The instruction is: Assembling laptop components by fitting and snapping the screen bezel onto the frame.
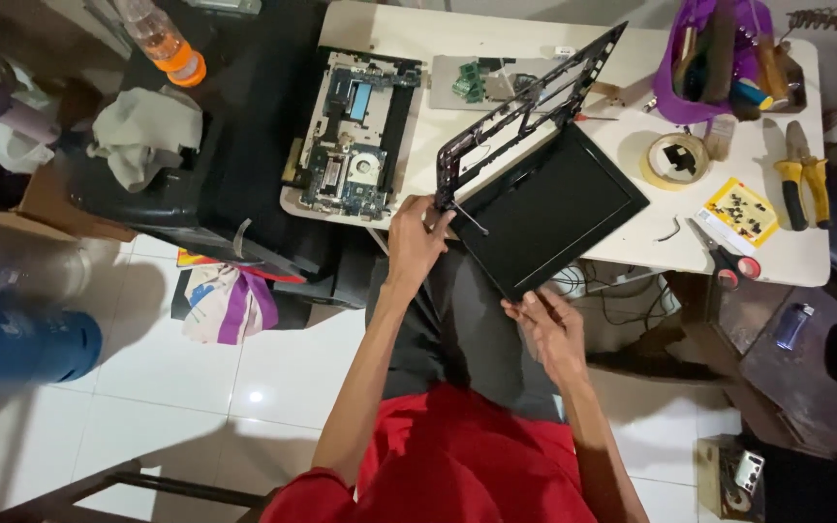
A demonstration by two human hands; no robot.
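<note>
Red shirt (457, 465) nearest. R hand (552, 329) pinches laptop screen panel (549, 208) bottom corner at table (787, 257) edge; L hand (417, 237) closed round hinge w/ bezel frame (525, 107). Thin, light, fragile; grip edges only.

A black laptop screen panel (552, 208) lies tilted between both hands, its skeletal plastic frame (525, 102) hinged upward above the left hand (417, 242).

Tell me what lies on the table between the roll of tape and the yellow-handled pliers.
In the head view, a yellow card dotted with small black pieces lies between the roll of tape and the yellow-handled pliers, on the white table.
</note>
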